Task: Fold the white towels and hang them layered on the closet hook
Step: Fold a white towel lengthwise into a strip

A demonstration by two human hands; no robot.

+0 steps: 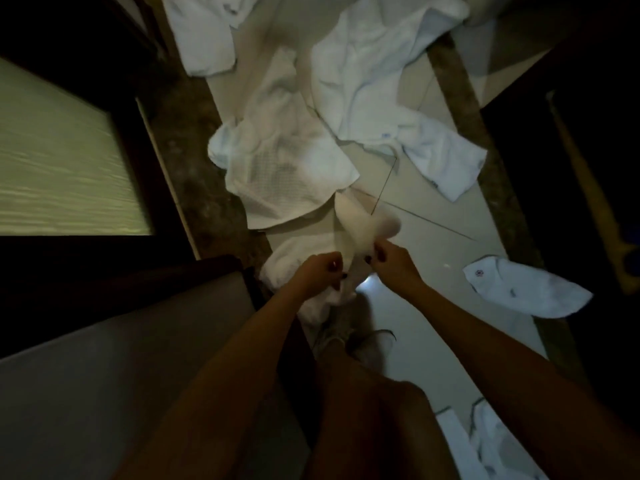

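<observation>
**Item:** small white towel (360,226), held above the floor (433,244) at frame centre.

**Hands:** left hand (320,271) and right hand (391,261) both have curled fingers, each pinching the towel's near edge. The cloth flares away toward 12 o'clock.

**Step in hand (judged):** opening the towel out for a first fold.
- Work both pinches outward to the two corners.
- Draw the edge taut and let the cloth hang flat.
- Bring corner to corner with the edges matched, clear of the floor.

**Other stock on floor:**
- waffle-weave towel (284,168), 11 o'clock
- large crumpled towel (381,81), 1 o'clock
- small towel (519,289), 3 o'clock
- corner towel (491,445), 5 o'clock, cut off by the frame

**Not made out:**
- The closet hook is not in view.
- The held towel is motion-blurred, so its corners cannot be found.
- The white heap (294,268) under the left hand may be the same towel or a separate one; I cannot tell.
- The surroundings are dark.
</observation>
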